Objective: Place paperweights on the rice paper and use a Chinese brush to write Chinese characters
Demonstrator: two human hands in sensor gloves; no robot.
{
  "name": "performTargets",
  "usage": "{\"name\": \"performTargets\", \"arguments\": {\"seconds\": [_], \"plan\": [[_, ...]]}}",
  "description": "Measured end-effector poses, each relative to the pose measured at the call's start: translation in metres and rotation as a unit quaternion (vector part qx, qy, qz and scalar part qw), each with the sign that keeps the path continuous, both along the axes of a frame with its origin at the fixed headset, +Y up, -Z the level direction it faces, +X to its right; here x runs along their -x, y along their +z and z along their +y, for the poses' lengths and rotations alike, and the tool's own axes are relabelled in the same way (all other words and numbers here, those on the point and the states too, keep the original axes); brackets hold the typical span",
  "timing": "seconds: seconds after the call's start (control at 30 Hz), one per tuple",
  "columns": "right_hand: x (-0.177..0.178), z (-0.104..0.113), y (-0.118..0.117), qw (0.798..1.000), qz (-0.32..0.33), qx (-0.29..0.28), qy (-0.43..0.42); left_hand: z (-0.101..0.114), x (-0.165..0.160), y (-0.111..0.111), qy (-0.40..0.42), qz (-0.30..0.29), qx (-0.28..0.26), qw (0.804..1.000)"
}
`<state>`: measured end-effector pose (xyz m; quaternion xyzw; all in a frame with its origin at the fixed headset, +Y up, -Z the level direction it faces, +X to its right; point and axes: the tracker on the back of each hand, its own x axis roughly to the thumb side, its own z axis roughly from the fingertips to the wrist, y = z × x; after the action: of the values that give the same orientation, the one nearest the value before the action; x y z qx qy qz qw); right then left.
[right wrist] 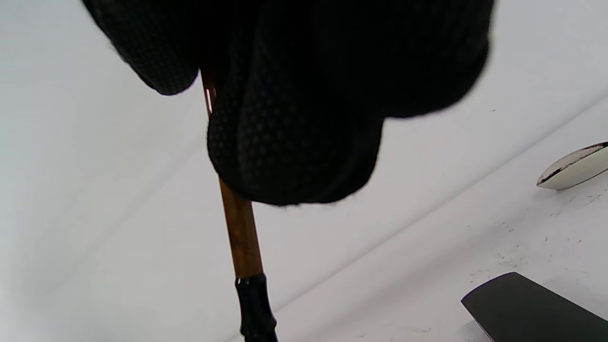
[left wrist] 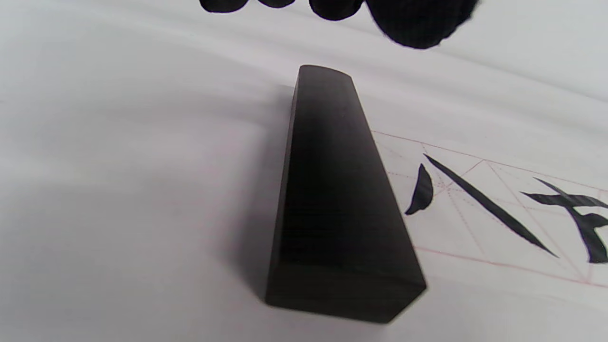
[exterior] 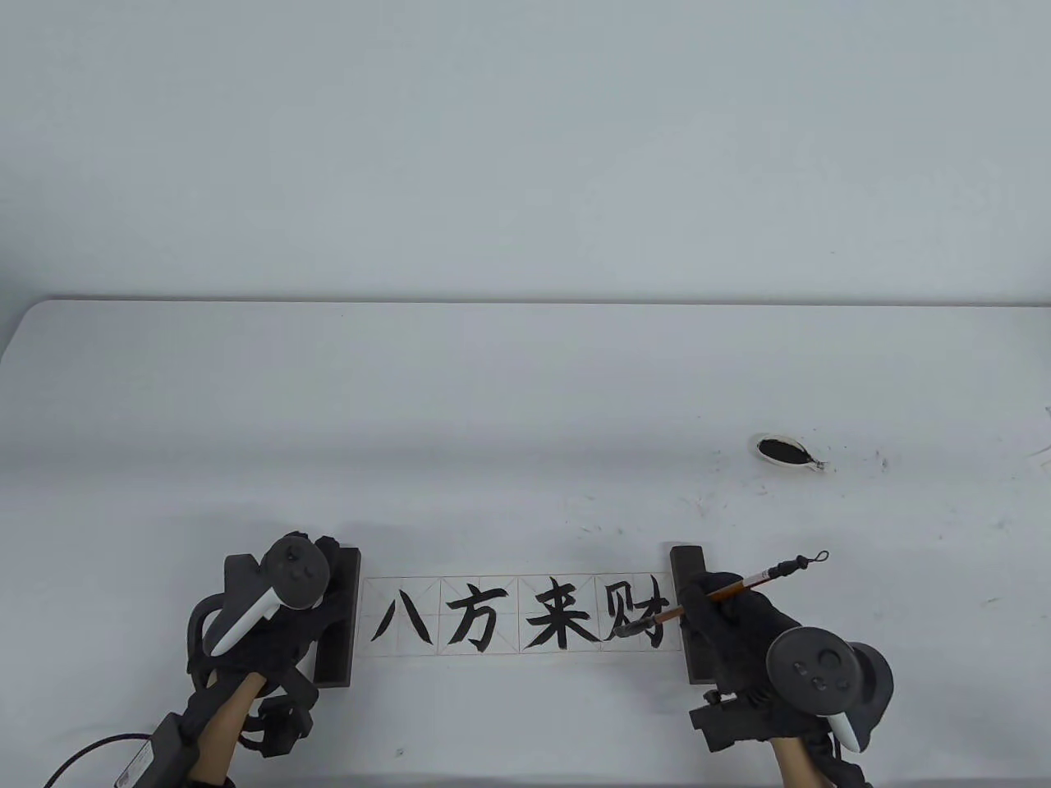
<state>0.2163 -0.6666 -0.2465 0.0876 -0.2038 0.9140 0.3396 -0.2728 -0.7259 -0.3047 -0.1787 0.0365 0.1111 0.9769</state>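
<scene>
A strip of rice paper (exterior: 525,650) lies near the table's front edge with several black characters brushed in its red grid. A dark paperweight (exterior: 343,624) sits on its left end and a second paperweight (exterior: 686,566) on its right end. My left hand (exterior: 327,552) lies over the left paperweight (left wrist: 332,199) with its fingertips (left wrist: 413,23) past the far end, not curled round it. My right hand (exterior: 704,597) pinches the brown brush (exterior: 743,583); its dark tip (exterior: 634,630) is at the last character. In the right wrist view my fingers (right wrist: 294,142) wrap the brush shaft (right wrist: 242,242).
A small white ink dish (exterior: 784,451) with black ink stands behind and right of the paper, also seen as the ink dish (right wrist: 574,166) in the right wrist view. Ink specks dot the table around it. The right paperweight (right wrist: 532,308) lies close under my right hand.
</scene>
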Motion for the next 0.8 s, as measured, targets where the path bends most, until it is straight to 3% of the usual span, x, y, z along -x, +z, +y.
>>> {"name": "performTargets", "arguments": {"seconds": [0.33, 0.6, 0.8], "plan": [[-0.029, 0.042, 0.01, 0.996, -0.003, -0.079, -0.045, 0.01, 0.006, 0.005, 0.006, 0.014, -0.034, 0.999], [-0.037, 0.074, 0.015, 0.99, -0.053, -0.097, 0.085, 0.012, 0.008, 0.006, 0.002, 0.02, -0.045, 0.999], [-0.036, 0.079, 0.01, 0.976, -0.088, -0.104, 0.169, 0.013, 0.01, 0.006, 0.001, 0.029, -0.061, 0.998]]}}
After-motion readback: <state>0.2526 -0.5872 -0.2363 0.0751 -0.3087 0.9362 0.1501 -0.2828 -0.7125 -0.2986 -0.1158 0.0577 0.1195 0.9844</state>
